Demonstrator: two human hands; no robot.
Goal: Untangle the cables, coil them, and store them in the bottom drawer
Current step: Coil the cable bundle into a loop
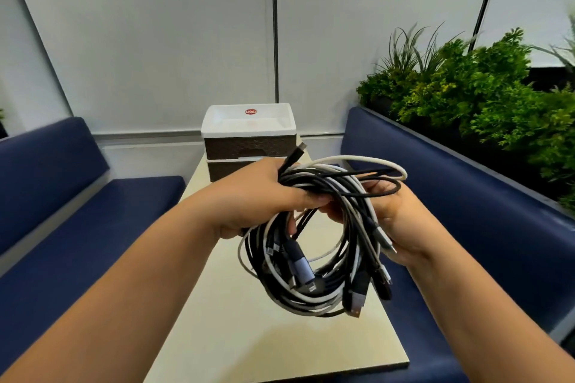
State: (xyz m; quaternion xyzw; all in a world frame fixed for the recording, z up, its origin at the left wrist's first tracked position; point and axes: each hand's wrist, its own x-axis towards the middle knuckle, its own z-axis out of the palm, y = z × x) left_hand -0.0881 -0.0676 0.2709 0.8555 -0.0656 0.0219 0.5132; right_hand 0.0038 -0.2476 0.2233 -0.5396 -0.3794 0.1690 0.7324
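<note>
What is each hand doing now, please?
Left hand: fingers curled around the cable bundle, gripping it.
Right hand: holds the same bundle from the other side.

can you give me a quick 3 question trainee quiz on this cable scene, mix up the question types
1. True or false: the tangled bundle of black and white cables lies flat on the beige table.
2. Multiple choice: which hands hold the bundle? A. left hand only B. right hand only C. both
3. Short answer: are the drawers of the white-topped brown plastic drawer unit open or closed?

Key
1. False: it is held up above the table.
2. C: the left hand grips the top of the bundle, the right hand holds its right side.
3. Closed, as far as shows; the left hand hides part of the lower drawer.
</note>
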